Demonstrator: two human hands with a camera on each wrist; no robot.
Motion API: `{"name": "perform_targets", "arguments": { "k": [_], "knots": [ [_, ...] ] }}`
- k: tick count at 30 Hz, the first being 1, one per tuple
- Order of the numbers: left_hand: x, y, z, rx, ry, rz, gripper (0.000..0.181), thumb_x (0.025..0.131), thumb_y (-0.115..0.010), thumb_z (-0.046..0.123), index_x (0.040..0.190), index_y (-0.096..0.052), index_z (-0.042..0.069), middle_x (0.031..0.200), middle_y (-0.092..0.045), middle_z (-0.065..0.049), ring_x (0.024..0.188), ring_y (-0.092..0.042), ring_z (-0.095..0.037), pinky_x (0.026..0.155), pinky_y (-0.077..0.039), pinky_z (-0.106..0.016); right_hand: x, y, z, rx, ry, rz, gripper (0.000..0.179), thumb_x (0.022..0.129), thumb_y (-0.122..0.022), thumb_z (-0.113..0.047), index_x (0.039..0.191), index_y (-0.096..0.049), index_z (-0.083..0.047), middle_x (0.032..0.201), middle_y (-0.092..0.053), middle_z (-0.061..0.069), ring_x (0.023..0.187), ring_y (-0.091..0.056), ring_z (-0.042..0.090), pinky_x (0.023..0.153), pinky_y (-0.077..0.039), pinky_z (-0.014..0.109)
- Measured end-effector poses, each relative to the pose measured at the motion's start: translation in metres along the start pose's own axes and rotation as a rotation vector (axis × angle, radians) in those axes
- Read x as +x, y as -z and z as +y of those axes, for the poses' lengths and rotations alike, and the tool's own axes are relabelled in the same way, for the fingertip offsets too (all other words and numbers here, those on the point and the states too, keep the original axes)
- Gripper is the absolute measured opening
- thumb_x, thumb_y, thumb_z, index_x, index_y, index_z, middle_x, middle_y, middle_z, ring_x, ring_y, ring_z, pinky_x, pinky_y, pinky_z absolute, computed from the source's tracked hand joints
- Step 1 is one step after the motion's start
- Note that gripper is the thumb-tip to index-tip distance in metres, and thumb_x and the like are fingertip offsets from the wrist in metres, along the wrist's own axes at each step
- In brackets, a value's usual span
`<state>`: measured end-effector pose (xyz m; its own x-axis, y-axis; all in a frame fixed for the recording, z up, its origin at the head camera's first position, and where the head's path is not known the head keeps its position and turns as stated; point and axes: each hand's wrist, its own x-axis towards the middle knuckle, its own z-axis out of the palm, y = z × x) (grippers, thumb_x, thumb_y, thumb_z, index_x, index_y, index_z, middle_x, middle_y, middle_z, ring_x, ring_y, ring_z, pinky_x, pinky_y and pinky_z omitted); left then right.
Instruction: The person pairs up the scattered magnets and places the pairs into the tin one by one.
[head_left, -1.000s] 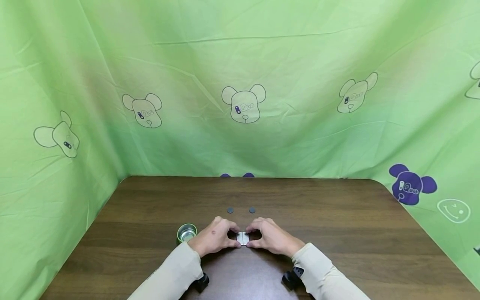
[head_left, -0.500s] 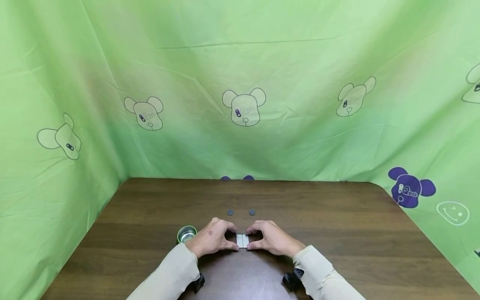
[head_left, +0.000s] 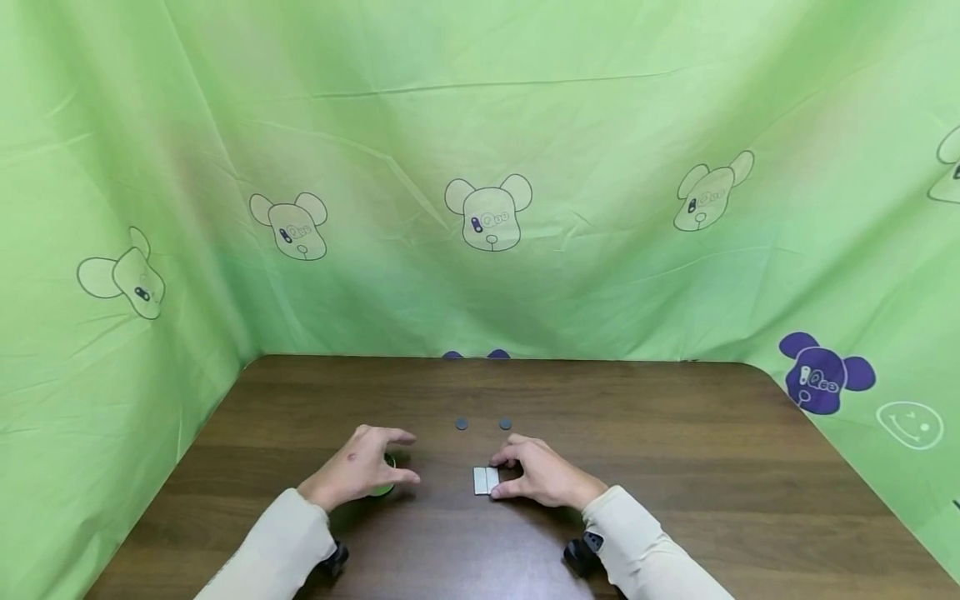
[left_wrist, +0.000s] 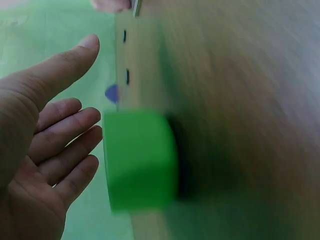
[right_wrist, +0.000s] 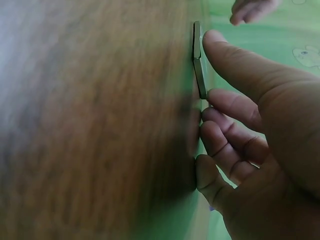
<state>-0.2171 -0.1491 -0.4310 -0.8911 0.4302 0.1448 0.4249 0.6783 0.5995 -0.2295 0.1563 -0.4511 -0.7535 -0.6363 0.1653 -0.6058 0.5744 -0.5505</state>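
My left hand (head_left: 358,468) is over a small green round tin (head_left: 383,490), its thumb and fingers apart and straight, hiding most of the tin from above. In the left wrist view the tin (left_wrist: 140,160) stands beside the fingertips, with a gap between thumb and fingers. Near the middle of the table lies a flat white piece in two halves (head_left: 485,481), a seam running down it. My right hand (head_left: 538,477) pinches its right half between thumb and fingers. Seen edge-on in the right wrist view, the thin halves (right_wrist: 198,55) meet at a slight angle.
Two small dark discs (head_left: 461,423) lie side by side beyond the white piece. The brown wooden table (head_left: 675,475) is backed by a green printed cloth (head_left: 600,275) along its far edge and sides.
My left hand has let go of the white piece's left side and moved left over the tin. My right hand stays at the piece, which lies in about the same place.
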Motion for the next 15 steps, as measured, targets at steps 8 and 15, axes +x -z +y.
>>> {"name": "perform_targets", "arguments": {
  "k": [8, 15],
  "knots": [
    [-0.022, 0.016, -0.02, -0.024, 0.078, 0.047, 0.065, 0.072, -0.091, 0.032, 0.124, -0.067, 0.001, 0.121, -0.069, -0.009, 0.115, -0.061, -0.028, 0.095, -0.05, -0.046, 0.001, 0.0, -0.001, 0.007, -0.02, -0.018, 0.039, 0.08, -0.086, -0.027, 0.106, -0.074, 0.0, 0.094, -0.059, -0.002, 0.082, -0.055, 0.011, 0.071, -0.048, 0.024],
    [-0.037, 0.02, -0.035, -0.03, 0.084, 0.077, 0.071, 0.066, -0.094, 0.03, 0.123, -0.066, -0.003, 0.12, -0.069, -0.012, 0.116, -0.061, -0.032, 0.098, -0.048, -0.051, 0.001, 0.001, -0.003, 0.02, -0.022, -0.027, 0.039, 0.08, -0.086, -0.027, 0.106, -0.074, 0.0, 0.096, -0.06, -0.001, 0.083, -0.055, 0.012, 0.071, -0.048, 0.025]
  ]
}}
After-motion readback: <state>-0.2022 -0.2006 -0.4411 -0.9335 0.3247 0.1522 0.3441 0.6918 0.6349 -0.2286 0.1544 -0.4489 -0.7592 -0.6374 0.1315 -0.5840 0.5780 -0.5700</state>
